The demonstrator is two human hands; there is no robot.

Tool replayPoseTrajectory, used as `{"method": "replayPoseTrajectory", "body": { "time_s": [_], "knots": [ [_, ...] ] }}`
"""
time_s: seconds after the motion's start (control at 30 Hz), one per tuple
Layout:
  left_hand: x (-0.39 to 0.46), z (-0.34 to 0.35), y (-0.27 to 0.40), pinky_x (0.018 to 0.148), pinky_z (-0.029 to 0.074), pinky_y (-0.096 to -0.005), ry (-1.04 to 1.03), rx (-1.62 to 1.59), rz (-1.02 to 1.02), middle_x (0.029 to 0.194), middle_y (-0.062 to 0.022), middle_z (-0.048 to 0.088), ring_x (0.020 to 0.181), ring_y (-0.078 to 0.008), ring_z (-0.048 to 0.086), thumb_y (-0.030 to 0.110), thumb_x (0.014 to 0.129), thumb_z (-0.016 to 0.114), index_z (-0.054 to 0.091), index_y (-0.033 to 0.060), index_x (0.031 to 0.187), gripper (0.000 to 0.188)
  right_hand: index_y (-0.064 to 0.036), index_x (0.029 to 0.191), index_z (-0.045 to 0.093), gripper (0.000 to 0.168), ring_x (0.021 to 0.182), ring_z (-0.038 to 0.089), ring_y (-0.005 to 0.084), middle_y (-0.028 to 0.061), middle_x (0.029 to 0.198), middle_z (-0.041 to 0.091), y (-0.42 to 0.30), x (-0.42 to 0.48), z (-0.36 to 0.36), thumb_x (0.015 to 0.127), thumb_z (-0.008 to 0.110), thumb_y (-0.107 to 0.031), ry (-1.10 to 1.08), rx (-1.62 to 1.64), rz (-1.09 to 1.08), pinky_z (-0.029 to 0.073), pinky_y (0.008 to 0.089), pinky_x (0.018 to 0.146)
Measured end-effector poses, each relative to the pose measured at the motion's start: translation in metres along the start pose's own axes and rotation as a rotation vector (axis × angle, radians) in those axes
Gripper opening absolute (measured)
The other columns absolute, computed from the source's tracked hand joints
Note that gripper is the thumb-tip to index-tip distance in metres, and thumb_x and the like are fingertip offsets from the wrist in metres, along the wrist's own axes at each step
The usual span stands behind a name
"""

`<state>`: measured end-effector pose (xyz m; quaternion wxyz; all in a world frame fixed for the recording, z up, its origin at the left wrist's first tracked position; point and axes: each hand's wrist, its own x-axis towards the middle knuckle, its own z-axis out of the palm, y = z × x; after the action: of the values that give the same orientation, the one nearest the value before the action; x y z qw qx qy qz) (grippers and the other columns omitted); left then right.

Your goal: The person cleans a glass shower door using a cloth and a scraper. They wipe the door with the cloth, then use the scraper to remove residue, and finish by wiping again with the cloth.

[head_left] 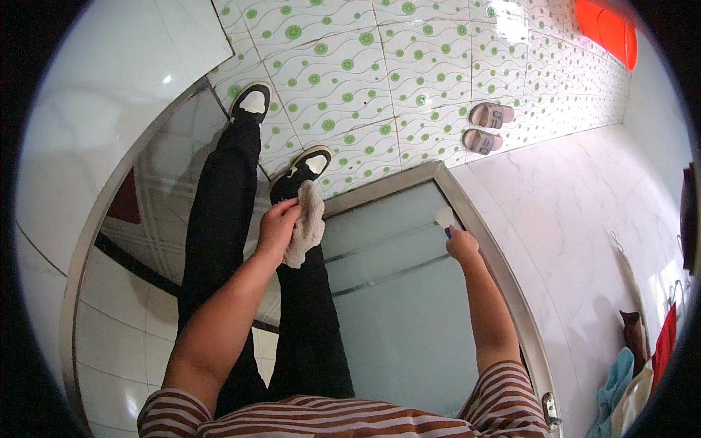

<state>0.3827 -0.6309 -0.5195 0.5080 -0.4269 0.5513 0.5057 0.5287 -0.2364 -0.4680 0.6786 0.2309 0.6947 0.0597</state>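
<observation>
Below me my left hand (278, 227) pinches a folded beige cloth (305, 227), which hangs in front of my right leg. My right hand (463, 245) grips the blue handle of a brush (442, 219) with pale bristles. Its bristles are at the frosted glass panel (405, 323) of a door, near the inner edge of the metal frame (476, 219); whether they touch the glass I cannot tell. Two darker horizontal bands cross the glass between my hands.
A pair of slippers (486, 127) lies on the green-dotted tile floor (350, 82). An orange-red bucket (609, 33) stands at the far right. Cloths (616, 378) hang along the marbled wall (547, 219). The door handle (550, 410) is at lower right.
</observation>
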Motion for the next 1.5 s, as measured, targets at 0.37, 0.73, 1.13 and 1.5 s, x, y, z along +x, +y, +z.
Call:
{"method": "replayPoseTrajectory", "body": {
  "time_s": [0.37,0.73,1.13,1.5],
  "knots": [
    [0.004,0.007,0.012,0.07,0.043,-0.0243,-0.024,0.002,0.045,0.089,-0.0052,0.061,0.078,-0.012,0.056,0.017,0.08,0.055,0.059,0.0007,0.103,0.029,-0.011,0.114,0.048,0.035,0.087,0.06,0.0321,0.0168,0.097,0.06,0.008,-0.051,-0.019,0.081,0.042,-0.015,-0.065,-0.093,-0.041,0.048,0.041,0.074],
    [-0.004,0.023,0.045,0.067,0.043,-0.0247,0.013,-0.012,0.056,0.087,-0.0048,0.06,0.076,-0.0121,0.055,0.016,0.08,0.055,0.059,-0.0004,0.102,0.028,-0.013,0.108,0.05,0.03,0.09,0.057,0.0333,0.0143,0.096,0.06,0.022,-0.044,-0.041,0.079,0.047,-0.02,-0.167,-0.08,-0.126,0.046,0.0425,0.072],
    [0.005,0.025,0.037,0.072,0.043,-0.0251,0.009,-0.028,0.07,0.091,-0.0075,0.06,0.082,-0.0137,0.056,0.015,0.08,0.054,0.059,-0.0017,0.102,0.027,-0.017,0.115,0.049,0.038,0.094,0.056,0.0323,0.0139,0.1,0.059,0.028,-0.036,-0.039,0.078,0.047,-0.02,-0.202,-0.074,-0.134,0.046,0.0434,0.076],
    [0.008,0.027,0.032,0.071,0.043,-0.0243,0.003,-0.02,0.07,0.09,-0.0062,0.06,0.08,-0.0127,0.055,0.015,0.08,0.055,0.059,-0.0014,0.101,0.027,-0.014,0.116,0.047,0.037,0.093,0.056,0.0325,0.016,0.099,0.059,0.025,-0.03,-0.034,0.079,0.047,-0.02,-0.179,-0.076,-0.128,0.046,0.0429,0.076]
  ]
}}
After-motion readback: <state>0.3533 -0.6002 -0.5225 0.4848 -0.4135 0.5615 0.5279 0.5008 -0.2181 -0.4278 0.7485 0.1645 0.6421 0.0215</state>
